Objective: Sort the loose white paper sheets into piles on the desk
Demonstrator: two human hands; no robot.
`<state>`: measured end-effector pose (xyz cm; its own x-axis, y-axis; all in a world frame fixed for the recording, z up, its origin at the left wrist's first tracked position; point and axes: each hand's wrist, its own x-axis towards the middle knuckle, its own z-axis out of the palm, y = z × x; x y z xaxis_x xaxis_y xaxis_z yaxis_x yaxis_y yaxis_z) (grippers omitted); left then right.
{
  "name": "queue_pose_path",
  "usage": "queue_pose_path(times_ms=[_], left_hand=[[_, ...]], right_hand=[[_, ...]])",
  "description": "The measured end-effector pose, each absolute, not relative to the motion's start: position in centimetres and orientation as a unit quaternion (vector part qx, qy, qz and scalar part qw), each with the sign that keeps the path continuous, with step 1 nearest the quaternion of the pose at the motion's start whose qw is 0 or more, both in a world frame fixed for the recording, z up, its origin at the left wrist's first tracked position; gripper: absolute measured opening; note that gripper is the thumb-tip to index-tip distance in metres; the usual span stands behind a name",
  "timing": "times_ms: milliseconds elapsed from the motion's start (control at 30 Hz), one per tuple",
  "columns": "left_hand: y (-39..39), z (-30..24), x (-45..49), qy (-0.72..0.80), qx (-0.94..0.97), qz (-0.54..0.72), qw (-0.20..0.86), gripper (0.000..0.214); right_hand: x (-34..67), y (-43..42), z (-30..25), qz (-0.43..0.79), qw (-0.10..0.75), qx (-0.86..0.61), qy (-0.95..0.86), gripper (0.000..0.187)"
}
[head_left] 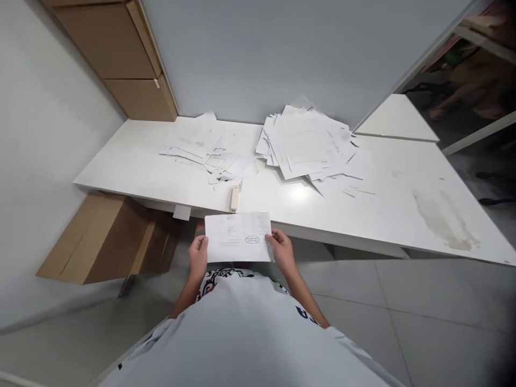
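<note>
The paper [237, 236] sat between the left hand [198, 255] and right hand [283, 251], fingers [197, 243] gripping its 9 and 3 o'clock edges, arms bent, with the counter [121, 156] at 12 o'clock.

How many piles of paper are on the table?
2. One messy pile sits near the wall on the white table, and a bigger pile lies just to its right. Smaller piles could be hidden among the loose sheets.
</note>
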<state>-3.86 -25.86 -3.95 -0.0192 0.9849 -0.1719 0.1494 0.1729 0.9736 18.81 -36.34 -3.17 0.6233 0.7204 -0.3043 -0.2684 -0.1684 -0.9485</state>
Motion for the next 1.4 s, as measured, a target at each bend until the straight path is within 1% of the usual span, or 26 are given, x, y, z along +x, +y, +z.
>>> queue_pose_path(times_ms=[167,233,433,633,867,967,1067,1133,1267,1333,1400], left_hand=[[-23.1,-2.3,-3.8,0.558,0.450,0.421,0.555,0.032],[-22.2,-1.8,-3.5,0.548,0.453,0.423,0.562,0.032],[-21.7,-1.9,-2.6,0.560,0.445,0.407,0.568,0.028],[-22.6,-2.4,-1.6,0.561,0.428,0.420,0.570,0.032],[-24.1,-2.3,-1.1,0.577,0.432,0.410,0.558,0.035],[-24.3,-2.6,-0.6,0.575,0.440,0.424,0.544,0.033],[-24.0,-2.5,-0.5,0.568,0.463,0.422,0.533,0.029],[-23.4,-2.1,-0.5,0.566,0.492,0.436,0.497,0.027],[-20.6,0.2,1.2,0.535,0.591,0.510,0.324,0.023],[-18.5,1.5,3.6,0.475,0.677,0.492,0.273,0.023],[-16.6,2.4,6.7,0.398,0.777,0.416,0.255,0.027]], right_hand=[[19.1,-34.4,-2.6,0.447,0.646,-0.606,-0.125,0.034],[19.1,-34.0,-2.3,0.453,0.656,-0.594,-0.108,0.034],[19.1,-34.4,-2.2,0.436,0.660,-0.606,-0.080,0.032],[19.9,-34.8,-2.5,0.425,0.666,-0.608,-0.075,0.036],[21.2,-34.7,-2.7,0.413,0.643,-0.636,-0.104,0.037],[21.7,-34.5,-2.5,0.416,0.642,-0.635,-0.108,0.036],[22.6,-33.8,-1.9,0.405,0.627,-0.654,-0.125,0.039],[23.5,-32.7,-1.5,0.378,0.618,-0.672,-0.154,0.042],[26.1,-29.9,-1.1,0.321,0.602,-0.695,-0.226,0.044],[27.2,-28.7,-1.3,0.312,0.587,-0.701,-0.259,0.046],[28.0,-28.2,-1.6,0.314,0.578,-0.698,-0.284,0.047]])
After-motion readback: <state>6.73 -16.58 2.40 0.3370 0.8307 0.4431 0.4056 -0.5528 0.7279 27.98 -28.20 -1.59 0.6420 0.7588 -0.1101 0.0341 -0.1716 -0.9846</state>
